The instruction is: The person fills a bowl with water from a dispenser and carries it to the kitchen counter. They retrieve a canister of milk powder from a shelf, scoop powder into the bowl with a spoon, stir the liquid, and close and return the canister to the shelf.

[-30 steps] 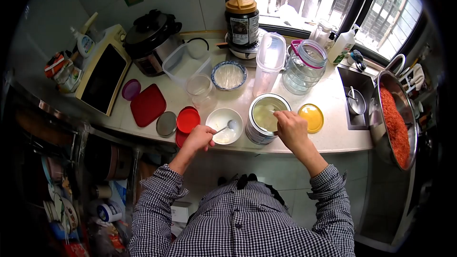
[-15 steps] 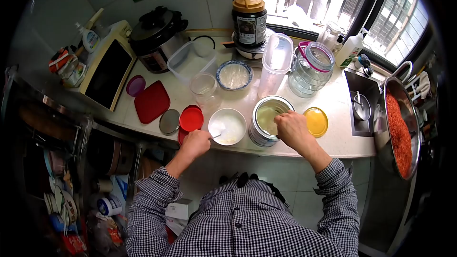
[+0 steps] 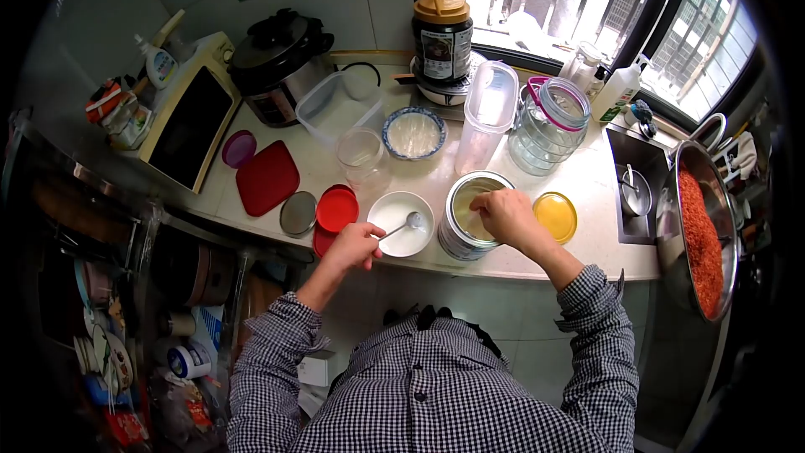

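Note:
My left hand (image 3: 357, 246) grips the handle of a metal spoon (image 3: 412, 220), whose bowl end is over a white bowl (image 3: 402, 245) with white contents. My right hand (image 3: 505, 213) is over the mouth of an open metal can (image 3: 466, 245). Its fingers are pinched together at the opening, and what they hold, if anything, is hidden. A yellow lid (image 3: 555, 216) lies right of the can. Left of the bowl are a red container (image 3: 337, 208) and a round metal lid (image 3: 298, 213).
A clear jar (image 3: 547, 138), a tall plastic container (image 3: 486, 109), a patterned bowl (image 3: 414, 132) and a clear tub (image 3: 335, 109) stand behind. At right are a sink (image 3: 631, 151) and a steel basin of red food (image 3: 701, 239). A red tray (image 3: 267, 179) lies left.
The spoon has lifted out of the bowl's contents since the previous frame. My right hand has shifted slightly left over the can's mouth. The view has moved a little.

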Available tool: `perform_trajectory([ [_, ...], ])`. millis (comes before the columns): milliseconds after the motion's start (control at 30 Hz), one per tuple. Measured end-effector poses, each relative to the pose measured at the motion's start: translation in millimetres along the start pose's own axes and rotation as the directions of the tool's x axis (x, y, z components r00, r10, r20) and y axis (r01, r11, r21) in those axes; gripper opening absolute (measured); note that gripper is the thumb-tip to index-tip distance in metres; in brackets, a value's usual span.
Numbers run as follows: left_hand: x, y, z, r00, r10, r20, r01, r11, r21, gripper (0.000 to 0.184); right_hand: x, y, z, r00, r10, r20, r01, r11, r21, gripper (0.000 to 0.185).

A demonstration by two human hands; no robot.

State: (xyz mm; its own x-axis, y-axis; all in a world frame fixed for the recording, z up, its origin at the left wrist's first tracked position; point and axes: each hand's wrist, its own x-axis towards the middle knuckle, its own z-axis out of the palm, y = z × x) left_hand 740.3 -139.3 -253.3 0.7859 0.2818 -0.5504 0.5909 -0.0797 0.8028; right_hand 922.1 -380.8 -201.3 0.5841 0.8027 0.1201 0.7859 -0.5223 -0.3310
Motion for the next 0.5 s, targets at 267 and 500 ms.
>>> perform_trajectory([
  [267, -10.7, -10.6, -5.0, 0.885, 0.408, -0.226, -0.214, 0.786, 0.580, 0.032, 7.9, -0.8, 16.1, 0.994, -0.031, 0.109, 0.037, 0.998, -0.053, 0.015],
  [500, -23.5, -5.7, -3.0, 0.941, 0.215, -0.262, -0.168, 0.967, 0.190, 0.031, 14.1, 3.9, 7.9, 0.978, -0.052, 0.200, 0.004, 0.972, 0.236, 0.022],
])
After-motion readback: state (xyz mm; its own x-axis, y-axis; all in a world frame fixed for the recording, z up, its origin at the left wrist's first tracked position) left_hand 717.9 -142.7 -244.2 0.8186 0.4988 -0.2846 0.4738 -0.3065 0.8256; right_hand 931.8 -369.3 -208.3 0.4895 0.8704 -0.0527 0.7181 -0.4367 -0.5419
